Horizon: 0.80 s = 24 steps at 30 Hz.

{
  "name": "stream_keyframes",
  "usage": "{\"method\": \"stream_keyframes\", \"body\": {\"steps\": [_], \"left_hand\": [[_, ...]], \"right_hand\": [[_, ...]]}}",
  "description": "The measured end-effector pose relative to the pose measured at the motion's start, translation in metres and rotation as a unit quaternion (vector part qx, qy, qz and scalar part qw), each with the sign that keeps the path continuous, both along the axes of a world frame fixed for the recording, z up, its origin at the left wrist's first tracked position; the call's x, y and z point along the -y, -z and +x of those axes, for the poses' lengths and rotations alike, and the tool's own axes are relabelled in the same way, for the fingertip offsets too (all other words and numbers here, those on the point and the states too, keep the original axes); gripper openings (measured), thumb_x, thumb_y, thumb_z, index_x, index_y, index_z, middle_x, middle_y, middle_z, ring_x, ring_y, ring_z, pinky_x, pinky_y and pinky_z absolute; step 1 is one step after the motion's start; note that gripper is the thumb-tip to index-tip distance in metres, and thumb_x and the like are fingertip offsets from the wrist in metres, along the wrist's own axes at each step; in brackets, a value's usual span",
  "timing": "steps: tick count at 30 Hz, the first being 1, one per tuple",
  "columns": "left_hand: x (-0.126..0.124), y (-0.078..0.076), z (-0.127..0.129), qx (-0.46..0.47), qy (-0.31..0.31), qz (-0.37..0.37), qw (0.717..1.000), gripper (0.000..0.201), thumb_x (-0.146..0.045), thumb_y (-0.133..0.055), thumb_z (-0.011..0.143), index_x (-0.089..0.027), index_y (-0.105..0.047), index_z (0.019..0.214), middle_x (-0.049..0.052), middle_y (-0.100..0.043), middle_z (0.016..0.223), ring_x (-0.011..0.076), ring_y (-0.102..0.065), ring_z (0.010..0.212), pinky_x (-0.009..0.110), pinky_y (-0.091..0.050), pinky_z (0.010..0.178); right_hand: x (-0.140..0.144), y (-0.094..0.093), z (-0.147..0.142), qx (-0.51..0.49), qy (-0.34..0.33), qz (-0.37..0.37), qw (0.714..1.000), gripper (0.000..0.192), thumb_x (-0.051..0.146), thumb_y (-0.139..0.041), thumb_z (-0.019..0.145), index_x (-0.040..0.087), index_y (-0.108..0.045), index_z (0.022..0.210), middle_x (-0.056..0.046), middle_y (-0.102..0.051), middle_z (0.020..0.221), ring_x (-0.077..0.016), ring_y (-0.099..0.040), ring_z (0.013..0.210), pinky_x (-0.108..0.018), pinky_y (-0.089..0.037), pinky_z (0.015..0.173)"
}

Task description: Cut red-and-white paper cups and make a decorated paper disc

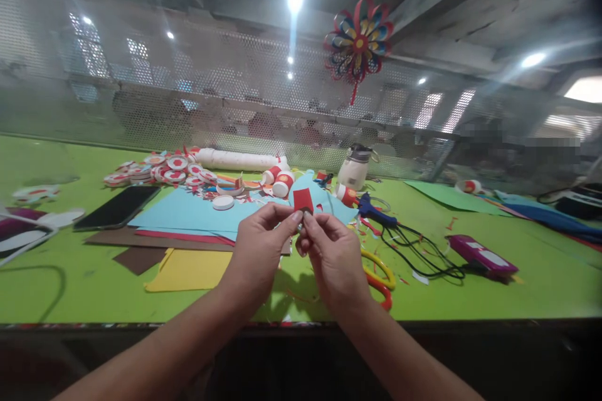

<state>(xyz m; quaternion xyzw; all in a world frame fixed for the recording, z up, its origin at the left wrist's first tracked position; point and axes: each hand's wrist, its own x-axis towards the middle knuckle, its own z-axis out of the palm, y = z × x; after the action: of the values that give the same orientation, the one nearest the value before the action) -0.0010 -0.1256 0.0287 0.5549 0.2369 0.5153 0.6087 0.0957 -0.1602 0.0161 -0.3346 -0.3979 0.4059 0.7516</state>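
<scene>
Between my two hands is a small folded piece of red paper (302,200), pinched at its lower edge and raised above the table. My left hand (263,244) grips it from the left with thumb and fingertips. My right hand (336,254) closes on its lower right corner, the fingertips of both hands nearly touching. Scissors with yellow and orange handles (383,269) lie beside my right wrist, their blades hidden. Behind my hands lie sheets of light blue paper (188,216), and yellow paper (190,270) lies left of my left forearm.
A blue glue gun (376,210) with a black cord lies to the right, near a purple box (482,255). Further back stand paper cups (283,183) and a jug (355,166). A phone (117,207) and a pile of red-white discs (176,163) are left. A paper flower (360,44) hangs above.
</scene>
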Motion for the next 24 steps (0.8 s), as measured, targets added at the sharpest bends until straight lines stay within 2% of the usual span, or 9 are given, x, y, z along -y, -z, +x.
{"method": "stream_keyframes", "body": {"steps": [3,6,12,16,20,24], "left_hand": [[0.001,0.001,0.000,0.000,-0.043,0.025,0.999,0.015,-0.028,-0.066,0.074,-0.014,-0.062,0.075,0.000,-0.062,0.072,0.0126,-0.054,0.071,0.026,-0.043,0.069],[0.001,0.001,-0.002,-0.004,-0.049,0.028,0.998,0.015,-0.029,-0.066,0.074,-0.014,-0.063,0.074,0.001,-0.063,0.072,0.0131,-0.054,0.070,0.027,-0.043,0.070],[0.001,-0.001,-0.009,-0.001,0.018,-0.008,1.000,0.016,-0.028,-0.070,0.070,-0.014,-0.063,0.069,0.001,-0.062,0.070,0.0134,-0.054,0.071,0.029,-0.041,0.074],[0.003,-0.002,-0.013,-0.024,0.043,-0.020,0.999,0.017,-0.030,-0.071,0.070,-0.014,-0.063,0.068,0.001,-0.059,0.067,0.0123,-0.051,0.069,0.028,-0.039,0.072],[0.004,-0.003,-0.013,-0.037,0.069,-0.023,0.997,0.019,-0.031,-0.071,0.070,-0.014,-0.062,0.069,0.001,-0.059,0.068,0.0123,-0.051,0.068,0.028,-0.038,0.069],[0.005,-0.004,-0.012,-0.028,0.078,-0.043,0.996,0.017,-0.028,-0.071,0.069,-0.014,-0.062,0.070,0.002,-0.060,0.072,0.0129,-0.054,0.070,0.028,-0.040,0.071]], "right_hand": [[0.000,0.004,-0.001,0.012,0.019,0.005,1.000,0.015,0.030,-0.071,0.076,0.016,-0.065,0.073,0.004,-0.055,0.056,-0.0073,-0.048,0.051,-0.022,-0.039,0.052],[0.002,0.007,0.001,0.028,0.011,0.001,1.000,0.016,0.031,-0.070,0.077,0.016,-0.066,0.074,0.003,-0.057,0.059,-0.0081,-0.049,0.053,-0.023,-0.040,0.054],[0.015,-0.001,0.019,0.126,-0.015,-0.012,0.992,0.018,0.034,-0.067,0.080,0.016,-0.068,0.078,0.000,-0.060,0.068,-0.0105,-0.053,0.062,-0.026,-0.044,0.062],[0.019,-0.013,0.032,0.185,-0.040,-0.023,0.982,0.017,0.034,-0.067,0.079,0.017,-0.067,0.076,0.001,-0.060,0.067,-0.0105,-0.052,0.061,-0.026,-0.043,0.061],[0.020,-0.018,0.037,0.203,-0.045,-0.051,0.977,0.018,0.033,-0.070,0.076,0.016,-0.066,0.071,0.001,-0.059,0.064,-0.0093,-0.050,0.056,-0.025,-0.039,0.056],[0.018,-0.015,0.036,0.184,-0.036,-0.044,0.981,0.017,0.031,-0.071,0.074,0.016,-0.065,0.069,0.002,-0.058,0.061,-0.0083,-0.048,0.052,-0.024,-0.038,0.052]]}}
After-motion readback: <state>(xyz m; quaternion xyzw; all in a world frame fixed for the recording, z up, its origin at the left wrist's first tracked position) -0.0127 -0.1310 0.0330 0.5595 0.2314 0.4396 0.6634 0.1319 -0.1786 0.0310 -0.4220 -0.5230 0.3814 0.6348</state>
